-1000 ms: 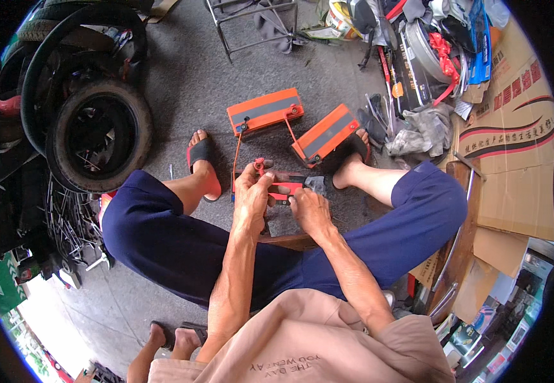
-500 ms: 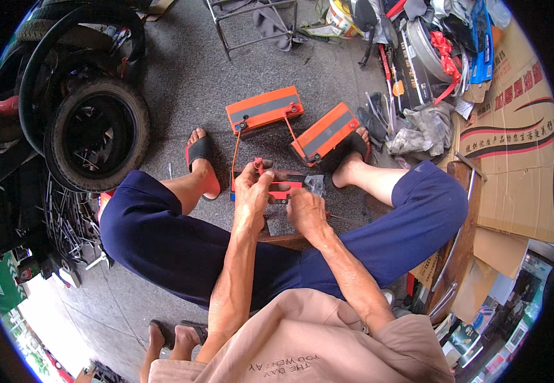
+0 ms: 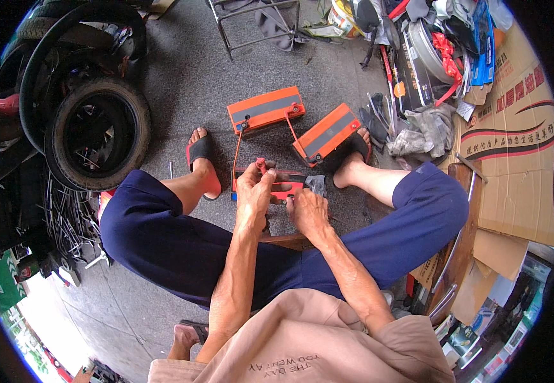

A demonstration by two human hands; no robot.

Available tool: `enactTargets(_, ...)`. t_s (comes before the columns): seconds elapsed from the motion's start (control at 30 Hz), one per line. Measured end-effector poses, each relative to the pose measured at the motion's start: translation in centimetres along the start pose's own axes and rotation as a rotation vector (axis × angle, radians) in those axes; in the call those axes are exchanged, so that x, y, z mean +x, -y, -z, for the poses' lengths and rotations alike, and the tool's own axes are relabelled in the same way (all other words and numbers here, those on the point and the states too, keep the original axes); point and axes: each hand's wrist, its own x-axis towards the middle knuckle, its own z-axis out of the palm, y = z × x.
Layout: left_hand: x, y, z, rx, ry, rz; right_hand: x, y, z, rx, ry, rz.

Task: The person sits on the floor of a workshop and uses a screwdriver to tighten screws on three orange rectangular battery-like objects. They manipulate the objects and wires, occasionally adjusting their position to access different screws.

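Head cam: three flat, boxy orange batteries with grey tops sit on the rough concrete floor, linked by thin red wires. The left hand [image 3: 256,191] pinches a terminal on the nearest battery [image 3: 281,186], between the feet. The right hand [image 3: 307,214] has its fingers curled tight at that battery's edge. Rubber tyre [image 3: 98,133] off to the left.

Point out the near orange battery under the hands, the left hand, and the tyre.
near orange battery [image 3: 283,189], head view, on its orange top between the hands.
left hand [image 3: 256,191], head view, on its back.
tyre [image 3: 98,133], head view, on its black rubber ring.
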Motion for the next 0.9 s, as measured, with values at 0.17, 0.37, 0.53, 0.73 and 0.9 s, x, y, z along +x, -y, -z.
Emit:
enactTargets(0.17, 0.1, 0.0, 0.1, -0.018, 0.022, 0.008, -0.2, -0.6, -0.7, -0.012, -0.044, 0.047)
enactTargets(0.37, -0.4, -0.5, -0.3, -0.021, 0.007, 0.009, 0.1, 0.0, -0.6, 0.039, -0.067, -0.011)
enactTargets(0.53, -0.3, -0.5, -0.3, 0.005, 0.014, 0.024, 0.1, -0.6, -0.5, -0.01, 0.122, -0.044)
enactTargets(0.73, 0.1, 0.1, -0.3, 0.015, 0.009, 0.02, 0.1, -0.2, -0.3, 0.012, 0.004, -0.002)
enactTargets(0.9, -0.1, -0.2, -0.2, -0.01, 0.006, 0.03, 0.2, 0.2, 0.5, -0.049, 0.136, -0.094)
